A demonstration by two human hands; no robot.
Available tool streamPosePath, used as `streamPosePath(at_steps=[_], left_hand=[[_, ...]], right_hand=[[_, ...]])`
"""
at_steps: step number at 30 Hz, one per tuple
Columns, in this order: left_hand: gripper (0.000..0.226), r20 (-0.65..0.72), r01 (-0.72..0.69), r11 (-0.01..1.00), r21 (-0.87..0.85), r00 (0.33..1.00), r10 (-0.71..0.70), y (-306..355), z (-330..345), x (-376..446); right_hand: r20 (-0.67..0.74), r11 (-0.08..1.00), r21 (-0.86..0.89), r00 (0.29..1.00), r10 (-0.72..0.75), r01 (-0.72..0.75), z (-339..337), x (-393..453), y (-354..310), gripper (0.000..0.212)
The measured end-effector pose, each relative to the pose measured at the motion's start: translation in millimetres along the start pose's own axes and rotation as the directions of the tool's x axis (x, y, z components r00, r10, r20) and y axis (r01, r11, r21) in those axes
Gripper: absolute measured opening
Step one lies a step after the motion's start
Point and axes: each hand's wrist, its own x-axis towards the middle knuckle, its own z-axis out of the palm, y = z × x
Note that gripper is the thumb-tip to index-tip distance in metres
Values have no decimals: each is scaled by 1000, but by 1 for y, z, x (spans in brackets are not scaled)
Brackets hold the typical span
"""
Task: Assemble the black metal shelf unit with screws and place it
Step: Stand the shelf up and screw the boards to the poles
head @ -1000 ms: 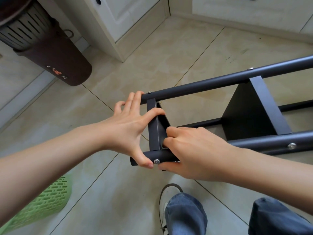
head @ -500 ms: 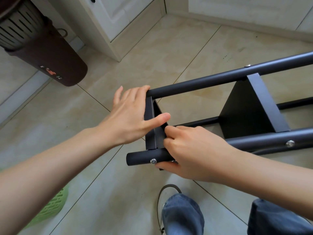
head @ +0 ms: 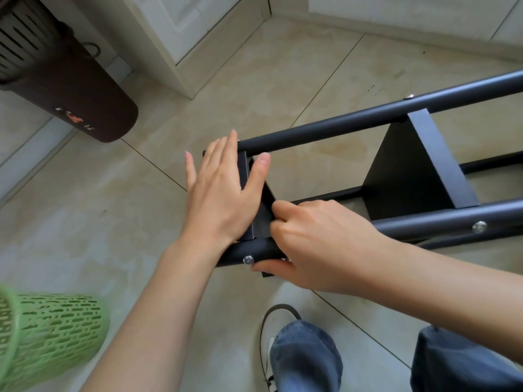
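Since a second earlier, the left hand (head: 223,190) had let go of the near tube and flattened, fingers straight, against the end panel (head: 245,176) of the shelf unit (head: 410,176). Just right of it, the right hand (head: 314,244) gripped the near tube (head: 424,222) beside a seated screw (head: 248,260). Further right, another screw (head: 479,227) also sat home. Panels looked fastened; the frame lay on its side on the floor, so standing and placing it probably remained.

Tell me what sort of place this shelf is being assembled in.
Probably a room at home, perhaps a kitchen: beige tiled floor, white panelled cabinet with a kickboard, and a green perforated plastic basket beside a brown slotted bin.
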Motion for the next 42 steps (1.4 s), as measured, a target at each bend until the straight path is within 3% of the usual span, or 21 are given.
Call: streamPosePath(at_steps=[4,8,13,16,19,27,35,42], left_hand=[[104,201,-121,992,35,973,112,-7,-11,-1],[130,486,-258,965,42,850,206,-20,-39,7],[151,719,-399,899,183,678,154,-27,-54,13],[156,775,-431,861,270,628,71,-24,-54,15],[158,771,-427,850,310,636,38,-20,-52,13],[142,709,-421,874,241,692,138,-20,-50,6],[125,644,-435,875,214,736,209,-22,-48,3],[103,621,-456,867,199,743,248,-24,-47,1]], right_hand=[[-4,1000,-5,1000,-10,10,1,1,1,59],[7,999,-11,999,-35,35,0,2,3,55],[31,1000,4,999,-8,8,-3,1,5,47],[35,1000,2,999,4,-4,-2,0,4,46],[39,1000,-6,999,30,-30,-1,1,5,48],[54,995,52,995,87,-90,-4,2,4,50],[78,992,116,996,38,-47,-11,0,2,59],[67,986,131,993,96,-104,-16,-1,-2,47]])
